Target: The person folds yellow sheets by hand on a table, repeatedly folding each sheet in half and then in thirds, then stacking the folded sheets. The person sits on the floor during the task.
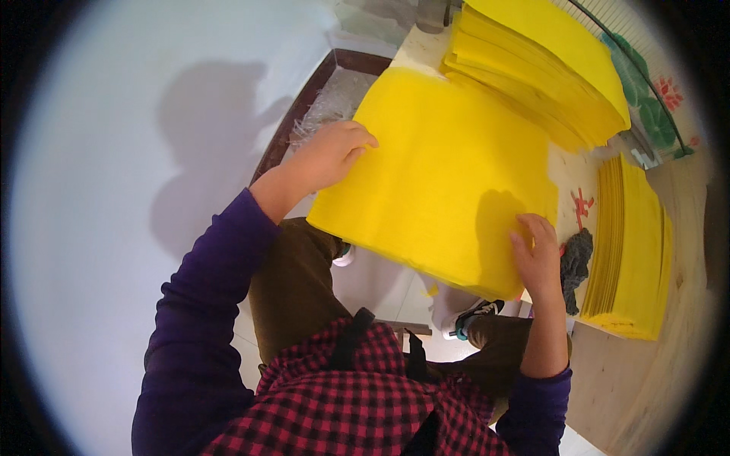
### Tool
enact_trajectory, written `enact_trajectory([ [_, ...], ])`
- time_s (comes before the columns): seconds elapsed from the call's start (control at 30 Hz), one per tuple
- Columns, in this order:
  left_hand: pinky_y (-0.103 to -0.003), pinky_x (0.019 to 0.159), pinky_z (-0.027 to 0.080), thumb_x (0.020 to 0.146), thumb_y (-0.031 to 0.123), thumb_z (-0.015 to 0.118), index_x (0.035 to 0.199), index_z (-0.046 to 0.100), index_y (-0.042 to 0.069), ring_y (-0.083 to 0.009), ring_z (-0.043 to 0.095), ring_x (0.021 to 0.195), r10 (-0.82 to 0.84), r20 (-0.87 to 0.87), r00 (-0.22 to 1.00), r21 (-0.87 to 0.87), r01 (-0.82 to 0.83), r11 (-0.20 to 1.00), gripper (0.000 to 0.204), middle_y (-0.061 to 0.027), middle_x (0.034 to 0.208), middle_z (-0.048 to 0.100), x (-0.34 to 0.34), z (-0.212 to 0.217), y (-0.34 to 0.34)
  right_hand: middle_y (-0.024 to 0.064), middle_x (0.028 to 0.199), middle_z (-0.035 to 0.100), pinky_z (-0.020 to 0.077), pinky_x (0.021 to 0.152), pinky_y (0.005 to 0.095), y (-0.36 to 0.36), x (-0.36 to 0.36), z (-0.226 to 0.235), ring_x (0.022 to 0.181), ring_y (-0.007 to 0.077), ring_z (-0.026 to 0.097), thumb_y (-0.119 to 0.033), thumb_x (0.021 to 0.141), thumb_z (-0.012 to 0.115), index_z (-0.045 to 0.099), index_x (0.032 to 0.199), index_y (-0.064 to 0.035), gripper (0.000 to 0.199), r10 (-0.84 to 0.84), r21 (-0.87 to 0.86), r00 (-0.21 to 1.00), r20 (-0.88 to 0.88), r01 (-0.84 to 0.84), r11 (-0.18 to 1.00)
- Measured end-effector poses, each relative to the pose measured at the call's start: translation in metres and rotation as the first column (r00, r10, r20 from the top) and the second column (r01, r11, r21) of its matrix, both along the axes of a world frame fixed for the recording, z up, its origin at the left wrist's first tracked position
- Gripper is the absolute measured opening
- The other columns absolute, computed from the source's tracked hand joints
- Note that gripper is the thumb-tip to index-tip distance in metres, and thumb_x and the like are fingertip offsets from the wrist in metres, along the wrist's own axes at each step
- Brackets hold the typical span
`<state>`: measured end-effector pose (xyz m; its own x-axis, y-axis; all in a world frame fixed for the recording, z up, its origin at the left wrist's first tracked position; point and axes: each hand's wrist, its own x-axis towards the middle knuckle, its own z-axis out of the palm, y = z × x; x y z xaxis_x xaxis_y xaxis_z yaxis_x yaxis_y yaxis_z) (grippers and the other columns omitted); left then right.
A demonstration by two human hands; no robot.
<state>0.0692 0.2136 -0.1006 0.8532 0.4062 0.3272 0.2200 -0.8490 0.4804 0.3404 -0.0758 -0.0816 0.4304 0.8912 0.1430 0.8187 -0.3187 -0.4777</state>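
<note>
A person's left hand (328, 156) gripped the far edge of a large yellow felt-like sheet (441, 178) lying over the table's edge, while the right hand (538, 258) pressed flat on its near corner, beside a grey rag (576, 262).

A white wall (114, 152) (shadowed by the person), pale floor tiles (380, 289), wooden tabletop (639, 380).

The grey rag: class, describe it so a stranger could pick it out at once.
Start at the wooden table on the right, stacked with yellow sheets. Between the big sheet pile under both hands and the smaller stack lies the grey rag, just right of the right hand. It is the only dark, crumpled, fuzzy thing among flat yellow sheets.
</note>
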Motion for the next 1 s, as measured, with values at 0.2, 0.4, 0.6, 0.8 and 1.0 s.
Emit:
enact_trajectory([
  [0.2, -0.041, 0.09, 0.043, 0.074, 0.007, 0.067, 0.1, 0.065, 0.004, -0.0344, 0.054, 0.104, -0.086, -0.036, 0.996, -0.105, 0.082, 0.991, 0.026, -0.0133, 0.104, 0.062, -0.035, 0.007, -0.01, 0.0153, 0.117, 0.057, 0.0418, 0.098, 0.0387, -0.019, -0.002, 0.003, 0.111, 0.0338, 0.053, -0.003, 0.074, 0.069, 0.063, 0.105, -0.0026, 0.032, 0.029, 0.023, 0.999, -0.017, -0.029, 0.999],
  [0.4, -0.04, 0.096, 0.041, 0.072, 0.006, 0.072, 0.102, 0.064, 0.005, -0.0315, 0.053, 0.109, -0.063, -0.05, 0.997, -0.099, 0.057, 0.993, 0.031, -0.0105, 0.111, 0.06, -0.045, -0.005, -0.016, 0.0145, 0.114, 0.059, 0.0441, 0.094, 0.0378, -0.026, 0.002, -0.002, 0.108, 0.0328, 0.054, 0.002, 0.069, 0.071, 0.065, 0.101, -0.003, 0.033, 0.016, 0.054, 1.0, -0.007, -0.015, 0.998],
  [0.6, -0.04, 0.094, 0.042, 0.072, 0.004, 0.071, 0.094, 0.066, 0.005, -0.0306, 0.056, 0.105, -0.017, 0.015, 1.0, -0.065, 0.018, 0.998, 0.022, -0.01, 0.106, 0.063, -0.046, -0.013, -0.017, 0.0135, 0.11, 0.062, 0.0447, 0.094, 0.0361, -0.027, 0.003, -0.006, 0.108, 0.0311, 0.057, 0.003, 0.071, 0.07, 0.067, 0.096, -0.0025, 0.026, -0.024, 0.077, 0.999, -0.031, 0.026, 0.997],
  [0.8, -0.04, 0.092, 0.043, 0.073, 0.004, 0.071, 0.091, 0.067, 0.005, -0.0298, 0.057, 0.106, -0.029, 0.017, 0.999, -0.046, 0.03, 0.998, 0.018, -0.0102, 0.108, 0.063, -0.047, -0.012, -0.017, 0.0126, 0.105, 0.063, 0.0473, 0.088, 0.0362, -0.026, 0.003, -0.007, 0.101, 0.0311, 0.058, 0.004, 0.073, 0.069, 0.067, 0.092, -0.002, 0.02, 0.01, 0.122, 0.999, 0.031, -0.014, 0.992],
  [1.0, -0.04, 0.088, 0.046, 0.074, 0.004, 0.069, 0.088, 0.066, 0.004, -0.0309, 0.06, 0.099, -0.055, 0.078, 0.995, -0.022, 0.057, 0.998, 0.014, -0.0108, 0.101, 0.065, -0.047, -0.011, -0.018, 0.0117, 0.101, 0.064, 0.0433, 0.091, 0.0411, -0.023, 0.0, -0.006, 0.099, 0.0321, 0.057, -0.002, 0.075, 0.068, 0.065, 0.087, -0.0022, 0.013, 0.04, 0.12, 0.992, 0.12, -0.054, 0.991],
])
